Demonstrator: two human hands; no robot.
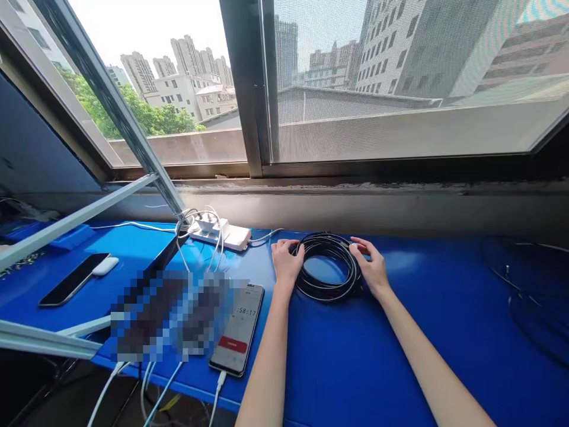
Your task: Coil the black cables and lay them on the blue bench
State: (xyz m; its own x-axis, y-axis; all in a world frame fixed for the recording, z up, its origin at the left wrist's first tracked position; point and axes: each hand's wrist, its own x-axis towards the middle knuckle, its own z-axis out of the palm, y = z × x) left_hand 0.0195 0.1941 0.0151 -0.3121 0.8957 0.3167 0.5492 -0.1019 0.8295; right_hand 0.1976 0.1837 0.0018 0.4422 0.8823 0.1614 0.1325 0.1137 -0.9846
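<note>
Flanking a coil of black cable [329, 293], the left forearm [269, 362] and the right forearm [427, 350] run inward from the near side, with the blue table [347, 373] showing between them. Just left of the left forearm lies a phone [242, 323], a white plug [221, 379] at its near end. Beyond the wrists comes the coil's near rim, untouched. The coil lies flat on the table as a nearly round ring with no clear long axis; the line that matters runs left to right across it, from hand to hand. Farther along its sides, the left hand [285, 258] grips the far left part of the rim between thumb and fingers, and the right hand [370, 264] has thumb and fingertips on the far right part, in what looks like a light pinch. Neither hand is clearly nearer, since both touch the coil, which sits between them and slightly toward the near side. Past the coil, to the far left, rests a white power strip [235, 236], and farthest stands the window frame [255, 89].
</note>
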